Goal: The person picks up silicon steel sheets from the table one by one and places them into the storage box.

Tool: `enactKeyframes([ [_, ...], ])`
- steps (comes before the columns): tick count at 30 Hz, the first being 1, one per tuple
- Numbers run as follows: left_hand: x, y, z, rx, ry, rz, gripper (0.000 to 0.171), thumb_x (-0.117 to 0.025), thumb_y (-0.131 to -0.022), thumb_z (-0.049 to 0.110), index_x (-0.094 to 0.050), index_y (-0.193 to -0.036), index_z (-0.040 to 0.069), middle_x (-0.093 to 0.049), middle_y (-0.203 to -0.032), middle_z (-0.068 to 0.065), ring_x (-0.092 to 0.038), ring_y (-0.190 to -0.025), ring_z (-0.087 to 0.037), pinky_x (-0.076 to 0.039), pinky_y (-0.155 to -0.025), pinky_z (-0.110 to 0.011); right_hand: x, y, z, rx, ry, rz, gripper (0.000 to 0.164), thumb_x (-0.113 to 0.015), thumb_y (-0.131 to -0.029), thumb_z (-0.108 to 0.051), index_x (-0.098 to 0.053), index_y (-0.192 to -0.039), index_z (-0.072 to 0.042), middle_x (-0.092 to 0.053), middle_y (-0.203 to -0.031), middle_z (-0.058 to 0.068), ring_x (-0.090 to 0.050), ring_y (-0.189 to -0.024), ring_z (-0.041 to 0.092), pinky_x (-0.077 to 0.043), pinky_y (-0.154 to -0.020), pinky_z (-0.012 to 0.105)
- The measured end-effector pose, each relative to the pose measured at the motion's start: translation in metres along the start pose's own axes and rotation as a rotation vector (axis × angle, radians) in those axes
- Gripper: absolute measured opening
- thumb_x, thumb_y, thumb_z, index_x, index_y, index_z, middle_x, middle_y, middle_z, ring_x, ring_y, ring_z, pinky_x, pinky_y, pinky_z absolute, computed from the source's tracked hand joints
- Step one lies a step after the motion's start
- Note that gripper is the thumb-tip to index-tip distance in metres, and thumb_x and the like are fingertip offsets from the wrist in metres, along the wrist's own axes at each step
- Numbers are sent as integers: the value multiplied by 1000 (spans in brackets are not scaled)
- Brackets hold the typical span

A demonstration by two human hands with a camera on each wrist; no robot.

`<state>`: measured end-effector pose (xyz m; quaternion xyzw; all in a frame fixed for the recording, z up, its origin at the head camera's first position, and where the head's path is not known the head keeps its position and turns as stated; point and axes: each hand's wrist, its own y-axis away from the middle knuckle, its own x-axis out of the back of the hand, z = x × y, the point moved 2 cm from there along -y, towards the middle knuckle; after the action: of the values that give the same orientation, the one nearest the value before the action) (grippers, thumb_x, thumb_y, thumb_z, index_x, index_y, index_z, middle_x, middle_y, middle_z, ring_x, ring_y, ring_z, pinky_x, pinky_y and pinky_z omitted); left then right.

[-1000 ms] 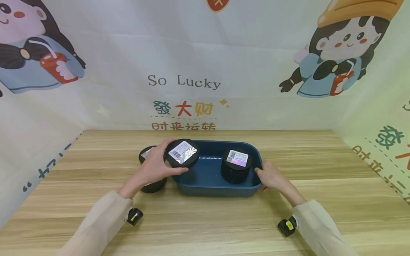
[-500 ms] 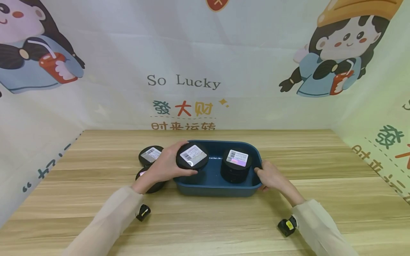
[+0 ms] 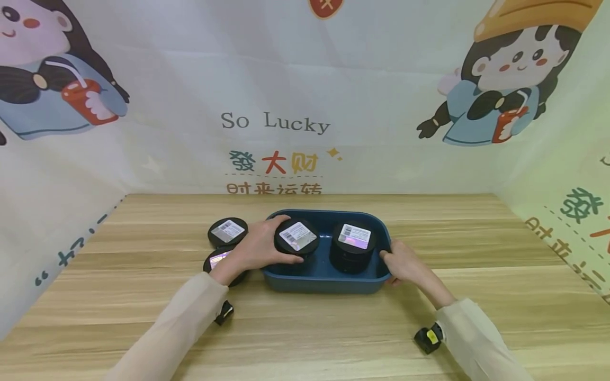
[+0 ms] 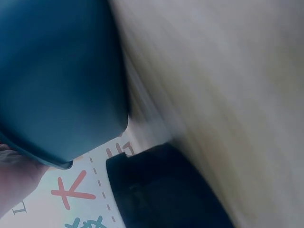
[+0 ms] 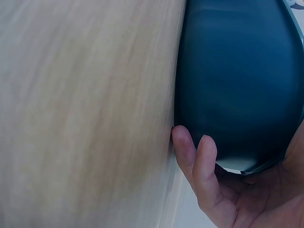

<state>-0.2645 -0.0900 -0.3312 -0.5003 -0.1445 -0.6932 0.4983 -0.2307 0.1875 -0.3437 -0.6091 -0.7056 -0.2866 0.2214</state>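
Observation:
My left hand [image 3: 261, 245] grips a round black jar [image 3: 296, 236] with a white label on its lid, fingers at the far side and thumb at the near side. This jar is at the left end of a blue rectangular bin [image 3: 326, 286], within its rim in the head view. A second labelled black jar [image 3: 352, 245] stands upright inside the bin at the right. My right hand [image 3: 404, 261] holds the bin's right end, thumb over the rim and fingers outside, as the right wrist view shows with the fingers [image 5: 205, 166] curled against the bin wall [image 5: 237, 85].
Left of the bin, two more black jars stand on the wooden table [image 3: 333, 338]: one farther back [image 3: 227, 232], the other nearer [image 3: 216, 261] and partly hidden by my left hand. A printed cloth backdrop [image 3: 286, 79] rises behind the table and along both sides.
My left hand has carried the gripped jar rightward and slightly down, from the bin's left edge to within its left end. The two jars on the left show more now. My right hand stays put.

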Motion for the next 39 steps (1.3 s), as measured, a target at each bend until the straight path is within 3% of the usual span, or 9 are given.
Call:
enactKeyframes([
  [12,-8,-6,3,-10,-57,-88,89,-77,-58,47,-44,-123,-4,-55,-115,-18,-53,-102,-30,-42,-85,-41,-1,0,0,-2,7,8,17,-36,-87,-5,-43,-88,11,-53,-69,21,-57,-42,20,-48,-41,30],
  [22,-11,-9,6,-30,-161,-128,88,-76,-58,50,-47,-120,-6,-58,-110,-18,-57,-95,-26,-44,-82,-39,-1,-2,1,-4,4,1,20,-35,-87,-6,-43,-92,12,-53,-68,20,-56,-43,18,-48,-42,30],
  [33,-15,-15,7,-12,-261,-171,87,-75,-58,52,-49,-117,-6,-59,-107,-19,-58,-94,-29,-44,-82,-41,-1,-1,0,0,-1,0,18,-35,-87,-5,-44,-90,11,-54,-66,19,-56,-42,18,-47,-41,30],
  [39,-17,-18,9,29,-321,-208,85,-73,-59,54,-50,-115,-6,-59,-105,-18,-58,-92,-28,-43,-83,-41,-1,-2,1,-1,3,0,19,-35,-87,-5,-44,-92,11,-54,-65,18,-56,-42,17,-47,-41,30],
])
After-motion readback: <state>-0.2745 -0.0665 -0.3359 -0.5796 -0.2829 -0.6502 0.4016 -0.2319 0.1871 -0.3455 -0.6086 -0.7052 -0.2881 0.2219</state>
